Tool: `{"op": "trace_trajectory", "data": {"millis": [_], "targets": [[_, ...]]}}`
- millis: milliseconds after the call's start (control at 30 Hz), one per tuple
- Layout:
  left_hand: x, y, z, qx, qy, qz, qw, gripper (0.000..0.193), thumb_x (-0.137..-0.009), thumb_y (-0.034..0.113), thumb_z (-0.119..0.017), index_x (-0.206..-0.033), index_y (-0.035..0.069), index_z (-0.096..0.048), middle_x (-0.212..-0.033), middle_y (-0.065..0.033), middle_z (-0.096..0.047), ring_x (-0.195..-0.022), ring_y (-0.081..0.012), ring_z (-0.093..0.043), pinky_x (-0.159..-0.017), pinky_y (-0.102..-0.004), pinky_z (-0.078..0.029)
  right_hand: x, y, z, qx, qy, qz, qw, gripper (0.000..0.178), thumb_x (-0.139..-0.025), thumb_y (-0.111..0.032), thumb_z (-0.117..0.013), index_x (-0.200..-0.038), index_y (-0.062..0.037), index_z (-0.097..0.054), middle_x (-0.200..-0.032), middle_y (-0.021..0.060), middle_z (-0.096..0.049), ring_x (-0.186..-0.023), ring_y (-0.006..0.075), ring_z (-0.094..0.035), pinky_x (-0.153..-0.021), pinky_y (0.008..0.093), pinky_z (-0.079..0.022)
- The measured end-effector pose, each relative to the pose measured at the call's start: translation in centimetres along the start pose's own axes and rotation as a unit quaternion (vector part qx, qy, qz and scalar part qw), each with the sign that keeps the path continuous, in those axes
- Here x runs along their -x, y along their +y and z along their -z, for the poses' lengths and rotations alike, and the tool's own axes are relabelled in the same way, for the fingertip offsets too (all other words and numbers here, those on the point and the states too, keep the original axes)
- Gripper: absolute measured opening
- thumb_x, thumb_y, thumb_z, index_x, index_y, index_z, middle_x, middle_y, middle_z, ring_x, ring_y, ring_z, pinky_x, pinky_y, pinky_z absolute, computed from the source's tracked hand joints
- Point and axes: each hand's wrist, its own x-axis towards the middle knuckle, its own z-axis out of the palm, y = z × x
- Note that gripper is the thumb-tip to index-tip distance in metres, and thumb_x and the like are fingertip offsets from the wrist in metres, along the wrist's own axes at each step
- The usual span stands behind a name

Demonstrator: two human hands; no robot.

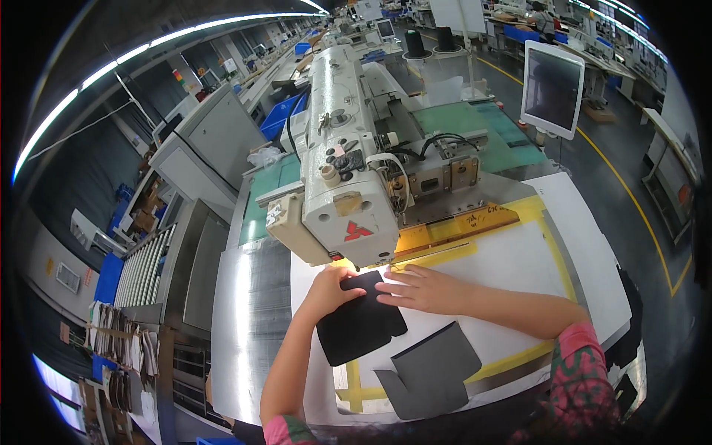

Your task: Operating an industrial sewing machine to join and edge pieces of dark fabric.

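A black fabric piece (357, 319) lies on the white sewing bed below the head of a large white industrial sewing machine (348, 185). My left hand (331, 289) pinches its upper left edge between thumb and fingers. At the upper right edge, my right hand (421, 289) rests with fingers stretched out toward the piece, the fingertips close under the needle area (386, 267). Nearer to me is a dark grey cut piece (434, 371) with a notch in its left side. Lamp light falls on the bed behind my hands.
Yellow tape (552, 252) borders the white sheet. A brown clamp strip (452, 231) runs behind my right hand. A screen (552, 89) stands at the right, two black thread cones (417, 44) at the back, and a grey metal cabinet (208, 137) at the left. Stacked pieces (122, 334) hang lower left.
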Motion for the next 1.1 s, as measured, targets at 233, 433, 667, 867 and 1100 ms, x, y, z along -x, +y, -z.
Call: {"op": "trace_trajectory", "data": {"millis": [233,433,667,867,1100], "targets": [[0.5,-2.3,0.6,0.197,-0.069,0.067,0.976,0.022,-0.085,0.019,-0.071,-0.093,0.000,-0.066,-0.079,-0.0004,-0.065,-0.072,-0.0068,-0.055,-0.066,-0.0251,-0.047,-3.3,1.2,-4.2,-0.001,0.075,0.120,0.990,0.026,-0.085,-0.013,-0.055,-0.108,-0.0051,-0.062,-0.136,0.0074,-0.051,-0.128,0.0236,-0.046,-0.103,0.0403,-0.042],[-1.3,-4.2,-1.2,0.053,0.069,0.060,0.994,0.045,-0.077,0.038,-0.074,-0.097,-0.002,-0.066,-0.089,-0.0178,-0.069,-0.084,-0.0343,-0.066,-0.072,-0.0400,-0.051,-2.9,0.7,-6.4,-0.066,0.069,0.073,0.993,0.024,-0.084,-0.013,-0.055,-0.104,-0.0042,-0.063,-0.114,0.0073,-0.064,-0.115,0.0242,-0.058,-0.095,0.0352,-0.047],[-2.4,-2.4,-3.1,0.004,0.182,0.039,0.982,0.027,-0.079,0.024,-0.072,-0.092,0.001,-0.065,-0.088,-0.0156,-0.067,-0.081,-0.0356,-0.064,-0.069,-0.0428,-0.050,2.0,1.8,-2.5,0.023,-0.100,-0.050,0.993,0.034,-0.089,-0.016,-0.049,-0.118,0.0000,-0.056,-0.127,0.0169,-0.057,-0.120,0.0306,-0.054,-0.099,0.0383,-0.045],[3.5,4.6,-3.9,-0.004,0.076,-0.219,0.973,0.020,-0.078,0.011,-0.069,-0.097,0.009,-0.062,-0.102,-0.0080,-0.063,-0.101,-0.0277,-0.061,-0.083,-0.0396,-0.048,9.5,3.8,1.1,-0.114,-0.114,-0.292,0.943,0.050,-0.081,-0.007,-0.055,-0.130,0.0009,-0.050,-0.141,0.0151,-0.045,-0.134,0.0310,-0.039,-0.110,0.0442,-0.032],[0.9,9.3,-6.4,-0.116,0.011,-0.237,0.964,0.057,-0.085,0.039,-0.064,-0.131,0.007,-0.052,-0.138,-0.0165,-0.047,-0.128,-0.0316,-0.046,-0.106,-0.0446,-0.035,9.0,1.2,2.0,-0.037,-0.101,-0.252,0.962,0.065,-0.094,-0.045,-0.048,-0.135,0.0047,-0.043,-0.143,0.0188,-0.041,-0.136,0.0313,-0.034,-0.110,0.0472,-0.025]]}}
